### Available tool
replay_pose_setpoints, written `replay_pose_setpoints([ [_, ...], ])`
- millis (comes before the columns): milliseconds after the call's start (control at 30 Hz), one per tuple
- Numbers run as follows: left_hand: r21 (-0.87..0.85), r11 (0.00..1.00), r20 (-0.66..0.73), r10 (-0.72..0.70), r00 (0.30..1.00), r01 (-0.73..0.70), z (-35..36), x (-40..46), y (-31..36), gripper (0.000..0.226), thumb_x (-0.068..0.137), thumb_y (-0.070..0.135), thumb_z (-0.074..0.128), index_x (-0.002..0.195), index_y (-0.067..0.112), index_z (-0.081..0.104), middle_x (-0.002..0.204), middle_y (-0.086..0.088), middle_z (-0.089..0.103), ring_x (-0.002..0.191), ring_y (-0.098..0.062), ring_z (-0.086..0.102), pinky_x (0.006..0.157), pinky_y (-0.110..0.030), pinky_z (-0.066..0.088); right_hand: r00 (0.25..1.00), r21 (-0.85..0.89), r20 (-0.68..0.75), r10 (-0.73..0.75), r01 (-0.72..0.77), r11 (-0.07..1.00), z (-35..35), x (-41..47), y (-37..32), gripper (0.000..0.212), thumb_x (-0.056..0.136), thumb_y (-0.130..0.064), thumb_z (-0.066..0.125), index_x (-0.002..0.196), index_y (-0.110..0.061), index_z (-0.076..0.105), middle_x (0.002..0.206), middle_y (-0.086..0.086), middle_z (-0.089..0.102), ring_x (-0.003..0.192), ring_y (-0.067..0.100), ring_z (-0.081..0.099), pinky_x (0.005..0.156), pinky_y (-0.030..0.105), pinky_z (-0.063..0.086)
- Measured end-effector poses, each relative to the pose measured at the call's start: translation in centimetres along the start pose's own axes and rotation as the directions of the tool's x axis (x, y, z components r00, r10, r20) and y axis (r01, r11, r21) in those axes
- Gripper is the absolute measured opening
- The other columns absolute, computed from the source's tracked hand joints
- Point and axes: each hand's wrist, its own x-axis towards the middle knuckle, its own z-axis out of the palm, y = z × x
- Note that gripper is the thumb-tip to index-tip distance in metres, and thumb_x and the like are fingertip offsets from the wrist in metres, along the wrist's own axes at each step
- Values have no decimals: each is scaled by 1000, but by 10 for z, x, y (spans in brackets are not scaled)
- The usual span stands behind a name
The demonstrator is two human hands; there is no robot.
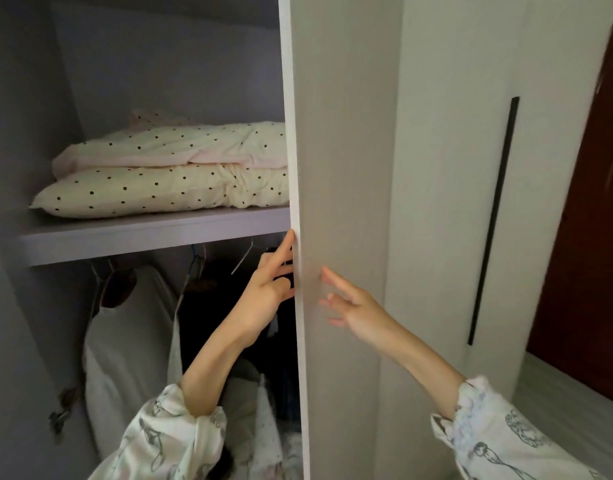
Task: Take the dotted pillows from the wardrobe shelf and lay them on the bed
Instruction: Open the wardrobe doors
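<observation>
Two cream pillows with black dots lie stacked on the wardrobe shelf (152, 233): the upper pillow (180, 145) rests on the lower pillow (152, 190). Their right ends are hidden behind the white wardrobe door (339, 168). Below the shelf, my left hand (270, 289) touches the door's inner edge, fingers curled against it. My right hand (350, 306) is spread open against the door's outer face, holding nothing.
Clothes hang on hangers under the shelf, a white garment (125, 358) at left and dark ones (236, 306) beside it. A second door with a long black handle (492, 220) stands to the right. Grey bed sheet (575, 403) shows at lower right, below a dark red panel (589, 237).
</observation>
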Motion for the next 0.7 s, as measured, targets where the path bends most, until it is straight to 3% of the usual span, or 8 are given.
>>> replay_pose_setpoints([
  [100,-65,998,-2,-21,1000,21,16,-9,8,79,79,-15,23,134,40,33,135,-6,44,113,-10,55,91,-31,51,999,20,1,35,-35,999,-13,-21,1,52,97,-10,34,143,-31,24,134,-13,43,119,26,52,100,44,43],
  [200,-89,996,6,-32,999,32,42,-18,15,78,77,-13,25,126,45,44,130,-4,50,109,-10,58,92,-37,51,998,79,42,53,-56,995,-30,-42,1,54,97,-7,33,144,-30,22,150,-10,26,125,12,43,102,34,42],
  [333,-89,995,48,-31,998,36,91,-27,29,71,75,-3,33,118,51,50,127,-4,50,111,-11,56,96,-44,48,996,86,39,78,-81,993,-70,-73,0,54,96,-3,32,143,-29,24,150,-10,25,128,14,40,101,32,42],
  [467,-56,997,69,-49,996,53,150,-24,45,70,84,-9,27,129,41,46,131,-8,46,117,-15,51,96,-43,48,988,122,45,149,-153,981,-120,-101,2,57,95,0,29,144,-29,23,149,-12,27,132,14,36,106,42,33],
  [567,-13,997,104,-68,992,70,195,-22,53,68,87,-7,27,134,42,37,134,-2,39,116,-8,47,96,-40,48,986,129,42,162,-166,978,-154,-122,10,57,96,-3,29,142,-36,25,146,-19,27,136,13,29,108,46,28],
  [633,29,997,130,-71,989,68,223,-18,58,65,90,-2,29,136,44,32,133,1,36,112,-3,47,99,-41,44,986,139,26,164,-166,976,-175,-134,14,58,95,-1,28,140,-38,28,144,-19,30,134,13,32,108,47,27],
  [700,79,995,142,-79,987,68,244,-12,61,59,93,4,32,139,41,30,136,1,34,117,-7,46,103,-42,40,985,171,14,169,-169,971,-193,-142,17,61,92,2,28,139,-37,30,147,-14,31,129,11,37,107,47,26],
])
